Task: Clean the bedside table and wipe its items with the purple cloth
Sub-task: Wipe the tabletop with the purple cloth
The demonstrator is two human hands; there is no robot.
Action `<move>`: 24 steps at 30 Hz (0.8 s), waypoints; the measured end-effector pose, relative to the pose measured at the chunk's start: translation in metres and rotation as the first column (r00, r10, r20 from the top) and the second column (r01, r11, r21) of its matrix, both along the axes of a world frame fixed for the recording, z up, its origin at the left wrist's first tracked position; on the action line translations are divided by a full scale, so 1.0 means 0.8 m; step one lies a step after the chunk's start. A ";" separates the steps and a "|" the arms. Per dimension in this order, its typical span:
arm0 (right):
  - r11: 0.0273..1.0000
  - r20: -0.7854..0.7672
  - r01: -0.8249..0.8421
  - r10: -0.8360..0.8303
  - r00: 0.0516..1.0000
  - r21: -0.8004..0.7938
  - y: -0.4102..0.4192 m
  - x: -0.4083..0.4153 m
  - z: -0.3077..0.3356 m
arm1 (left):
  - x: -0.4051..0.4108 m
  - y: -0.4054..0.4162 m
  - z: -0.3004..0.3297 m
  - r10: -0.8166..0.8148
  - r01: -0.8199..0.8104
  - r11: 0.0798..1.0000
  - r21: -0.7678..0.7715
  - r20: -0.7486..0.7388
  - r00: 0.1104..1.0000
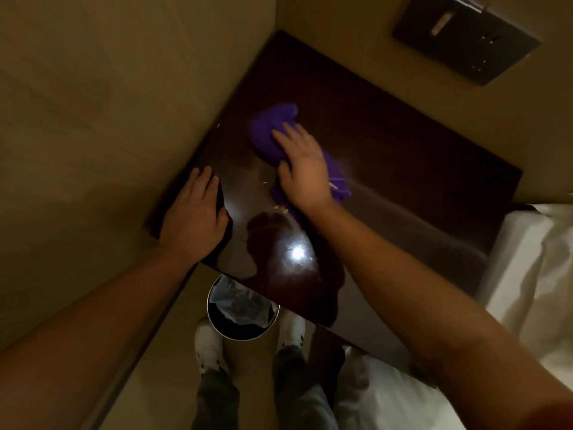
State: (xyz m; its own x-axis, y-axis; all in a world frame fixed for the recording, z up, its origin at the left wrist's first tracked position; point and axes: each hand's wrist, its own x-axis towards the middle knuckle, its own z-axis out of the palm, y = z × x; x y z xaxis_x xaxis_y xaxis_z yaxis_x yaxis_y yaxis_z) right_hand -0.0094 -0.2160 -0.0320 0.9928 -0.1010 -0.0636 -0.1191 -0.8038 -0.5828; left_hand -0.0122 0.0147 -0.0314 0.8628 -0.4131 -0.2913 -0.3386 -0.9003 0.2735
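The bedside table (387, 144) has a dark, glossy wooden top and stands in a wall corner. A purple cloth (269, 125) lies bunched on its middle. My right hand (302, 169) presses flat on the cloth, fingers closed over it. My left hand (195, 215) rests palm down on the table's left front edge, gripping that edge. Small pale crumbs (280, 207) lie on the top between my hands. No other items show on the table top.
A round metal bin (243, 308) with a plastic liner stands on the floor under the table's front edge, between my white shoes. A bed with white sheets (533, 274) is at the right. A dark switch panel (465, 35) is on the wall.
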 end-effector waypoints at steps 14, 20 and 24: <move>0.962 0.167 0.233 -0.256 0.952 0.141 -0.064 -0.045 0.079 | -0.012 -0.003 0.002 -0.056 0.058 0.998 -0.017 0.075 0.996; 0.781 0.123 0.624 -0.621 0.774 0.010 -0.228 -0.166 0.084 | -0.022 -0.013 -0.004 -0.063 0.064 0.998 -0.008 0.097 0.993; 0.633 -0.059 0.771 -0.774 0.630 -0.068 -0.261 -0.248 0.036 | -0.033 0.006 -0.010 -0.068 0.067 0.998 0.018 0.092 0.993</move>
